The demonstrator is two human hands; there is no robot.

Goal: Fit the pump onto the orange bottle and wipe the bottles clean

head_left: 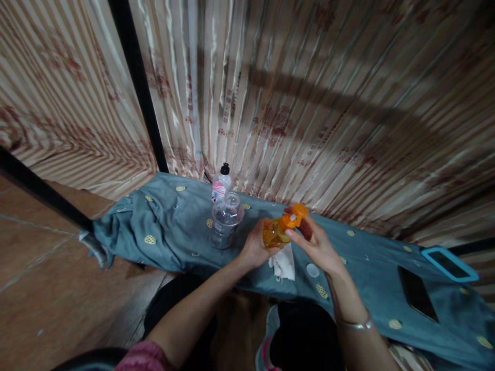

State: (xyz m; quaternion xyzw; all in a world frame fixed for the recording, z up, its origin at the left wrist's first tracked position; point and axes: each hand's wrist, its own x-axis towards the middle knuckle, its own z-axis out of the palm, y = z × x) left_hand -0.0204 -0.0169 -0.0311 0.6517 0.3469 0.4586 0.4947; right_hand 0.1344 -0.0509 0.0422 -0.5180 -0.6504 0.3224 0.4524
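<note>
Head view, centre of frame: right-hand fingers (299, 234) pinched the orange pump top (296, 214) of a small orange bottle (275, 233). Left hand (256, 248) wrapped the bottle's body from below, fingers closed around it. Bottle tilted, held just above the teal cloth (174, 232), not touching it. Right hand (317, 245) came in from lower right, wrist bent, bangle on forearm; left forearm rose from bottom centre.

Directly under the bottle lay a crumpled white tissue (284, 264); a small white cap (312, 269) sat just beside it. Clear plastic bottle (225, 220) stood near, left of the hands, with a black-capped bottle (221, 184) behind it. Open cloth lay right of the hands up to a dark phone (417, 293) at lower right. Curtain (309, 103) closed off the far edge.
</note>
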